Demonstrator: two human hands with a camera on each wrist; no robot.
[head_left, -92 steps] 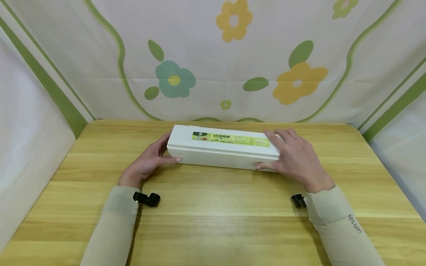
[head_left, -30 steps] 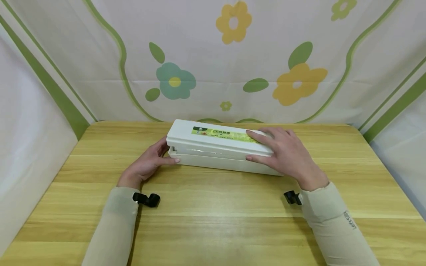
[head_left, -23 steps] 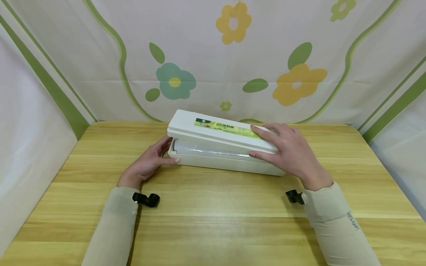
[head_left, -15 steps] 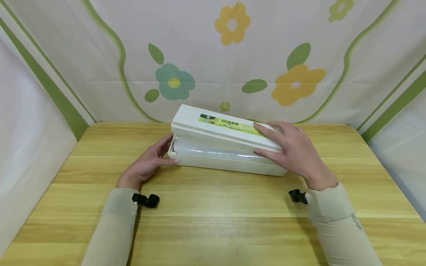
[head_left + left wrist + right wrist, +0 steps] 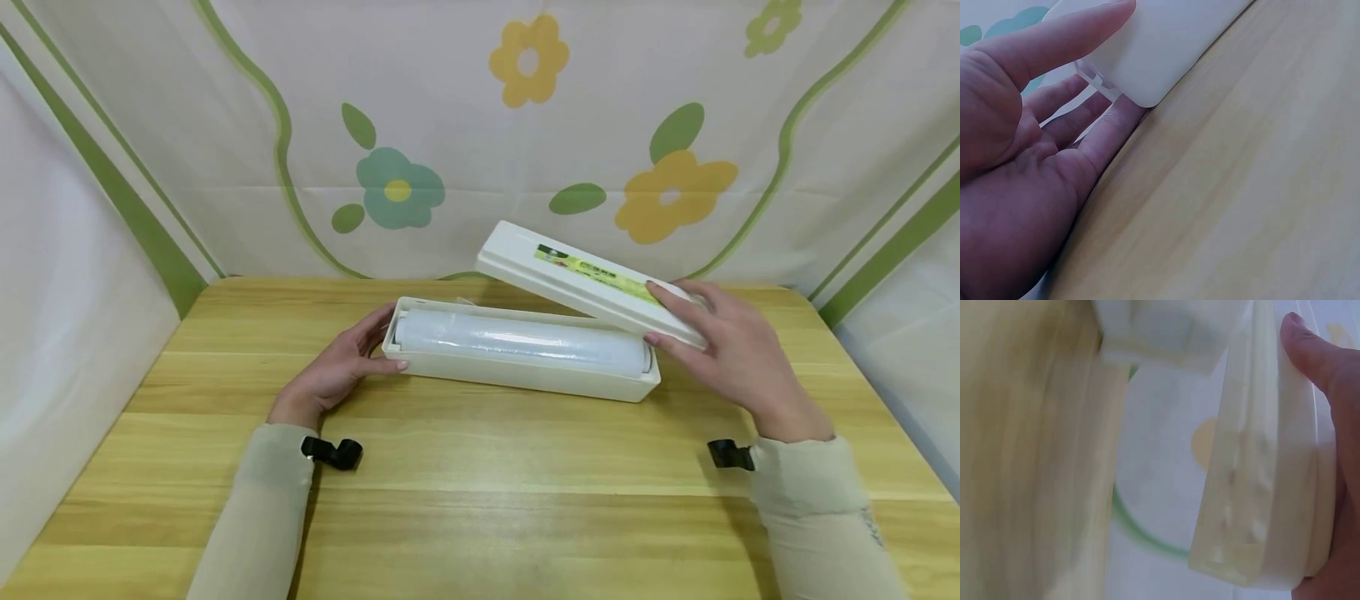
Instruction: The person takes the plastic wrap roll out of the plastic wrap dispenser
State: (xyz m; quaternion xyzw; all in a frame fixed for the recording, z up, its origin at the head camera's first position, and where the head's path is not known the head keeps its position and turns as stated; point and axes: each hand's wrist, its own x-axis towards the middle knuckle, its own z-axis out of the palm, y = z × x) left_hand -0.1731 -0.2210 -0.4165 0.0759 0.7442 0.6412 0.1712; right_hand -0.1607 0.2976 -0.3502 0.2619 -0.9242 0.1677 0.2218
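Note:
A long cream cling film box stands uncovered on the table, a shiny roll of cling film lying inside it. At its left end my left hand holds it, thumb along the front and the other fingers around the end and behind. In the left wrist view one finger touches the box's lower corner. My right hand grips the white lid by its right end. The lid, with a green and yellow label, hangs tilted above the box's right half, its left end higher. In the right wrist view the lid's underside shows.
The wooden table reaches back to a flower-printed cloth, with more cloth at both sides. A black wrist mount sticks out from the left sleeve, and a similar one from the right sleeve.
Closed at first, the box has been uncovered: my right hand lifted the lid, left end first, then carried it up and right. The roll came into view. My left hand stayed at the left end.

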